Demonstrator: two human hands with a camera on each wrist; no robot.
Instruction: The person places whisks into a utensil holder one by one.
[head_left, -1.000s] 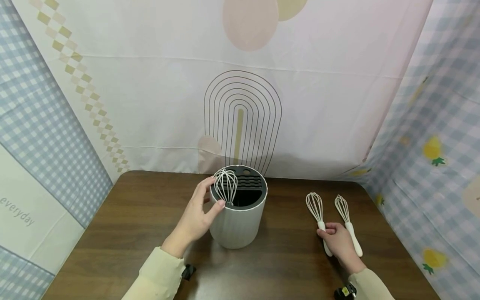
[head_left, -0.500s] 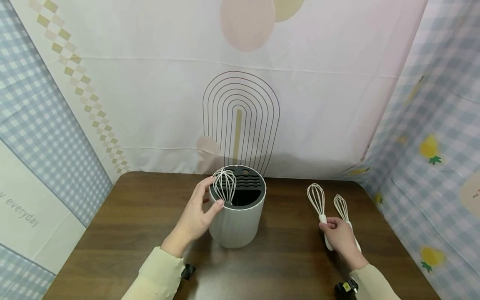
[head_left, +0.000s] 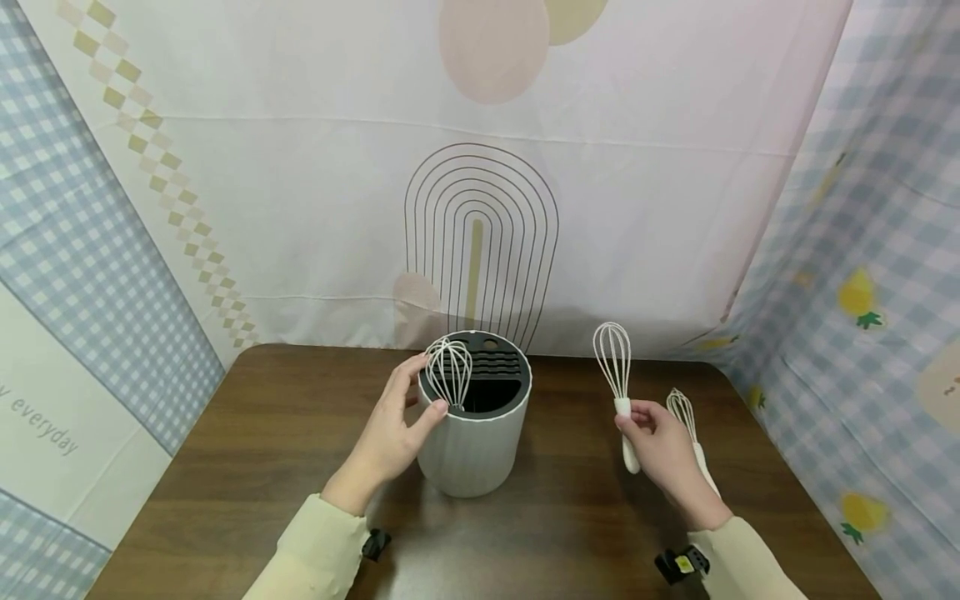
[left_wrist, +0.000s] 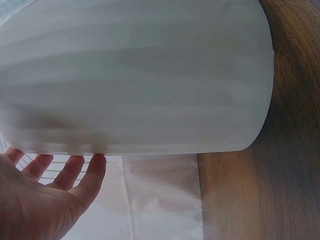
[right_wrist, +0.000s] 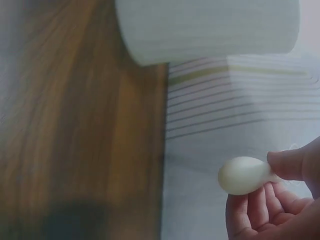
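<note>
A light grey utensil holder (head_left: 476,454) with a black slotted lid stands upright at mid-table. One white whisk (head_left: 450,367) stands in it on the left, wires up. My left hand (head_left: 390,429) holds the holder's left side by the rim, thumb in front and fingers behind; in the left wrist view, fingertips touch its wall. Right of the holder, my right hand (head_left: 663,446) pinches a second whisk (head_left: 613,358) by its white handle, wires up, above the table. The handle's rounded end (right_wrist: 242,175) faces the right wrist camera. A third whisk (head_left: 682,412) lies behind that hand, partly hidden.
The brown wooden table (head_left: 300,417) backs onto a white patterned cloth (head_left: 322,208). Blue checked cloths hang at both sides, the right one (head_left: 825,333) close to the table's edge.
My right hand has lifted its whisk off the table, tilted it more upright and carried it up and left. The left hand and the holder stay in place.
</note>
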